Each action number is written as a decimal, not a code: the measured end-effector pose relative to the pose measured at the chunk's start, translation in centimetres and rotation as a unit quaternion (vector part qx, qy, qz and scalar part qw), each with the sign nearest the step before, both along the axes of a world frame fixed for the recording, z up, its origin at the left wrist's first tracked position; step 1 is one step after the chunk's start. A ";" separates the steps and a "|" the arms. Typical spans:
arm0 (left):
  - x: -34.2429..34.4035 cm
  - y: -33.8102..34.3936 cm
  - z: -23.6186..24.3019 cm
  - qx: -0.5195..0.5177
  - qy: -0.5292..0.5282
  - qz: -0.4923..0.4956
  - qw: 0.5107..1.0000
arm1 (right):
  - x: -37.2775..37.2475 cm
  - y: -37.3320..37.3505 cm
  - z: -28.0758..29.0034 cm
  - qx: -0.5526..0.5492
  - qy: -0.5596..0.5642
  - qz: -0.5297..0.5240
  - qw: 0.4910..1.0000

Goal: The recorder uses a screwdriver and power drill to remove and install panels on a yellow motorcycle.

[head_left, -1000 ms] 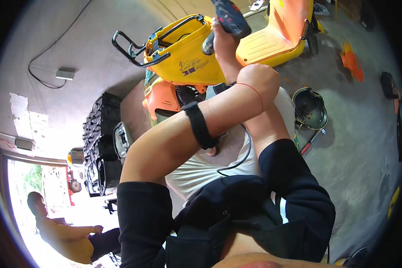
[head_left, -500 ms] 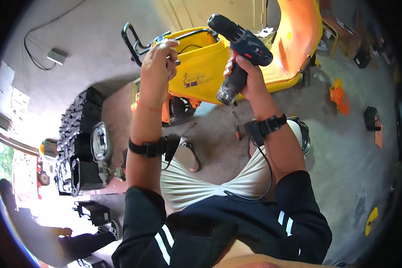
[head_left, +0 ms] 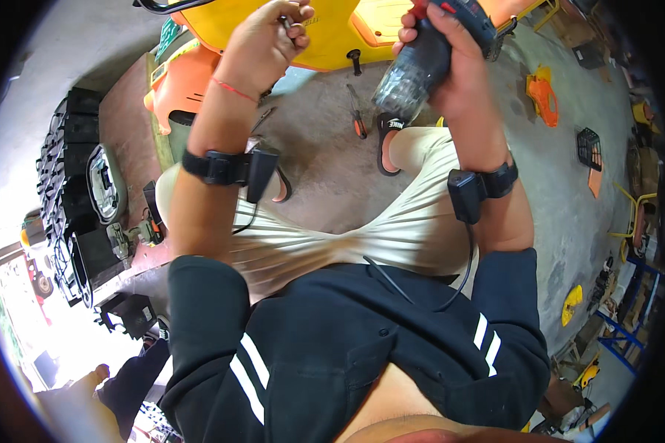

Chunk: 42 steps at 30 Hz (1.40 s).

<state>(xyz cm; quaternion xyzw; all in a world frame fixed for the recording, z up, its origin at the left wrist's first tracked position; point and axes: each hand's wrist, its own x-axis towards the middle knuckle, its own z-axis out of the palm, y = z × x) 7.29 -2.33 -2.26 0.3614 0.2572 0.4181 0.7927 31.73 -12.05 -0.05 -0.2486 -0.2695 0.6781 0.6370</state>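
My right hand (head_left: 462, 70) is wrapped round the handle of a dark cordless drill (head_left: 427, 55). Its clear-ended base points down toward me, and the front of the drill lies beyond the upper edge. To the left, my left hand (head_left: 262, 48) is raised with curled fingers, pinching a small metal piece (head_left: 285, 22) too small to name. Both hands are held in front of a yellow scooter-like body (head_left: 332, 40), apart from each other. I cannot tell whether the left fingers touch the body.
On the floor between my feet lies a screwdriver (head_left: 357, 122). An orange housing (head_left: 185, 81) stands left, beside a stack of black trays (head_left: 66, 170) and a grey-framed part (head_left: 105, 184). An orange piece (head_left: 543, 100) and a black basket (head_left: 589, 148) lie right. Another person's arm (head_left: 89, 380) shows lower left.
The view has tilted down, so the yellow body and both hands sit higher in the picture. The drill has turned, its front now out of view. Both hands keep their hold.
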 end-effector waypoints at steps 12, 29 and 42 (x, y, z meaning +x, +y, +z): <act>-2.0 -1.8 0.8 0.199 -0.025 -0.045 0.979 | -5.3 1.8 -1.4 0.030 -0.146 0.056 0.987; -8.2 -4.3 1.9 0.074 -0.150 0.165 0.972 | -14.2 3.2 -3.8 0.175 -0.124 0.254 0.943; -3.4 -7.3 2.6 0.255 0.011 0.155 0.954 | -14.9 1.9 -3.4 -0.185 0.172 0.105 0.962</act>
